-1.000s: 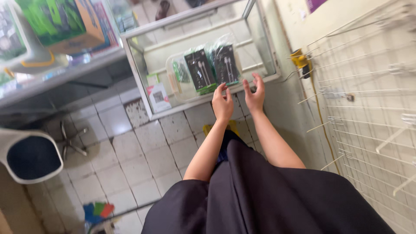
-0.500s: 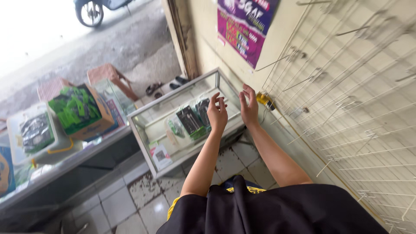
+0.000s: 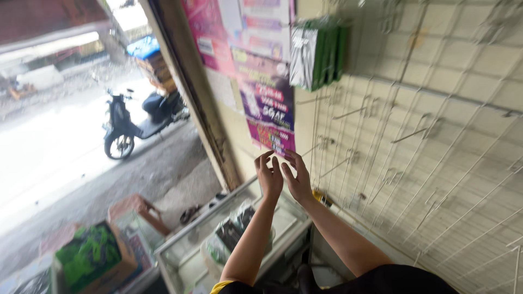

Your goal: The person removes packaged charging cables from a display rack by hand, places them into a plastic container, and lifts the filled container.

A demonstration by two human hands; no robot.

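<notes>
Left hand (image 3: pixel 269 177) and right hand (image 3: pixel 298 179) are rising side by side before the wire display grid (image 3: pixel 436 152), fingers loosely curled and half open; whether they are pinching anything is blurred beyond telling. Posters (image 3: pixel 267 103) and green packets (image 3: pixel 318 51) are hanging beside the grid. Below it a glass display case (image 3: pixel 185 253) is standing, partly hidden by the forearms.

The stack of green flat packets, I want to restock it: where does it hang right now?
In the head view, the stack of green flat packets hangs at the top of the white wire grid panel, right of the posters, above both raised hands.
</notes>
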